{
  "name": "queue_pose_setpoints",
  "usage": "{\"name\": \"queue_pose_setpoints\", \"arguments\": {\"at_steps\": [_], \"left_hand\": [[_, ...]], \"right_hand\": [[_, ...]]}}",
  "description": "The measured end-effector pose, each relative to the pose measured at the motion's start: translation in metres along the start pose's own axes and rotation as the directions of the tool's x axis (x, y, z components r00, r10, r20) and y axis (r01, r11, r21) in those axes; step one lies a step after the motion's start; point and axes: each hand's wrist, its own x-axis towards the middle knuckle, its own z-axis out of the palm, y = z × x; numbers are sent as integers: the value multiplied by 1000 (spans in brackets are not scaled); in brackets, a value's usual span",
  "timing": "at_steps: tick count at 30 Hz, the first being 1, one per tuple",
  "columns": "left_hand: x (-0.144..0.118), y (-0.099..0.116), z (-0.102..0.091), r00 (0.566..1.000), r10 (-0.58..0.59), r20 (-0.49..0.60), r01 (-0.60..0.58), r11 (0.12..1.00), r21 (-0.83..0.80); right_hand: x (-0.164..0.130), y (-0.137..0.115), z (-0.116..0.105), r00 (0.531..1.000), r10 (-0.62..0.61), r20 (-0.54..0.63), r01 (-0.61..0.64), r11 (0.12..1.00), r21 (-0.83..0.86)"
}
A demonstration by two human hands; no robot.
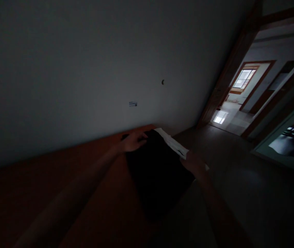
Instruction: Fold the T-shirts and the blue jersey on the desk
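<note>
A black piece of cloth (159, 175), perhaps a folded garment, lies over the end of a reddish-brown table (105, 203). Along its far right edge shows a strip of white cloth (172, 143). My left hand (134, 142) rests on the far left corner of the black cloth, fingers stretched out and apart. At the right edge, where black and white meet, my right hand (193, 163) touches the cloth. Its fingers are too dark to show whether they grip it. The dim light hides the cloth's folds and exact kind.
Behind the table stands a pale wall (72, 86) with a small label (133, 103) and a dark round spot (163, 82). To the right are the grey floor (234, 172), a brown door (224, 75) and an open doorway into a brighter room.
</note>
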Motion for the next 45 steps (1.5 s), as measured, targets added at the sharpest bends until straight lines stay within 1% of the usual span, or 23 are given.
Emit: {"name": "queue_pose_setpoints", "arguments": {"at_steps": [2,3,6,9,13,15,18,20,24,26,27,29,32,33,34,35,36,38,39,40,41,43,45], "left_hand": [[-48,-2,31,996,50,77,-50,999,-3],[-75,-5,44,995,33,95,-34,999,2],[-154,-17,62,996,-85,27,83,995,52],[-225,-31,48,991,-135,-25,137,967,214],[-299,-49,5,979,-186,-84,204,908,367],[-327,-56,-15,963,-234,-131,267,871,411],[-361,-58,-35,932,-292,-215,360,809,465],[-377,-54,-43,912,-321,-256,408,773,486],[-393,-45,-50,848,-406,-340,528,694,489],[-395,-44,-51,792,-449,-413,607,653,453],[-396,-45,-52,761,-466,-451,642,638,425],[-399,-48,-55,717,-487,-498,686,619,382],[-410,-54,-66,679,-513,-525,722,597,350],[-414,-56,-71,645,-523,-557,744,594,305],[-419,-57,-76,582,-533,-615,771,602,208],[-425,-60,-82,472,-545,-693,776,629,34],[-430,-62,-89,323,-562,-762,723,665,-184],[-442,-67,-101,9,-614,-789,453,706,-544],[-448,-69,-108,-108,-640,-761,311,705,-637],[-455,-70,-114,-185,-661,-727,205,698,-686],[-462,-71,-120,-228,-676,-701,145,689,-711],[-478,-70,-132,-269,-702,-660,57,672,-738],[-492,-67,-140,-306,-757,-577,-189,642,-743]], "right_hand": [[-5,-8,21,999,-33,-22,33,999,-23],[-8,-14,30,998,-67,-18,66,997,-26],[-17,-39,51,974,-219,-60,219,976,-2],[-25,-71,70,896,-410,-171,426,902,68],[-45,-131,98,762,-587,-271,643,737,210],[-61,-166,114,727,-613,-311,687,640,344],[-90,-215,135,737,-599,-314,658,525,540],[-108,-243,148,732,-610,-302,651,495,576],[-128,-285,162,634,-707,-313,755,479,448],[-128,-299,165,586,-746,-315,798,466,382],[-127,-304,166,580,-753,-309,804,468,368],[-122,-311,169,597,-749,-287,788,480,386],[-111,-310,177,636,-732,-242,717,446,536],[-107,-309,180,654,-722,-225,669,413,618],[-103,-307,183,677,-706,-209,609,378,698],[-98,-306,186,699,-689,-193,549,344,762],[-95,-305,188,726,-665,-174,490,324,809],[-90,-304,190,764,-628,-150,410,291,864],[-90,-305,190,774,-617,-140,386,286,877],[-90,-306,190,778,-615,-130,372,284,884],[-92,-307,189,778,-617,-117,362,288,887],[-95,-310,188,771,-629,-95,354,300,886],[-97,-311,188,763,-640,-90,360,306,881]]}}
